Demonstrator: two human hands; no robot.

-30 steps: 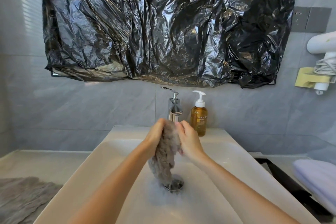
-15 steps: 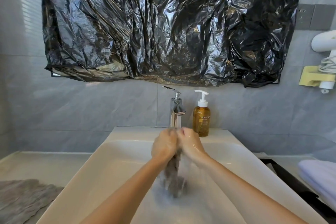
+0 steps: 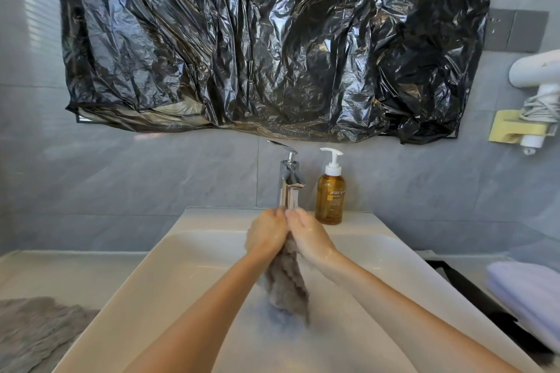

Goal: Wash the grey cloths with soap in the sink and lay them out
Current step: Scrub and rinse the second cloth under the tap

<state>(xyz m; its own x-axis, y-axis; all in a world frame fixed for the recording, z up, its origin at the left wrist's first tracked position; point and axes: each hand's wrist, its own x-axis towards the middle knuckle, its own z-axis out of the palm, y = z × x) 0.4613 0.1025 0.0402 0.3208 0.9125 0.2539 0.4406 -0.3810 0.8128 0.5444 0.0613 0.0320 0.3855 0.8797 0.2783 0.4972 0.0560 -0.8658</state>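
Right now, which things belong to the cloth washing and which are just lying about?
Job: grey cloth, gripped by left hand and right hand; sink; tap; soap bottle; second grey cloth on the counter.
Lying about: black plastic sheet; hairdryer; folded pale towel.

Both forearms forward — left hand [image 3: 266,232] and right hand [image 3: 309,235] touching, fingers [image 3: 278,216] tight round the grey cloth [image 3: 286,288]

Mid-bench [image 3: 60,269], the sink [image 3: 181,275]. On its rear rim, the tap [image 3: 289,182], with the soap bottle [image 3: 330,197] just to the right. Before the tap, over the basin, left grip [image 3: 266,233] and right grip [image 3: 309,236] side by side, touching, both clasped round one cloth [image 3: 286,285] hanging down into the sink. Left of the sink, on the bench, a second cloth [image 3: 33,330]. Right of the sink, a folded towel [image 3: 527,297]. On the wall above the tap, a plastic sheet [image 3: 272,39].
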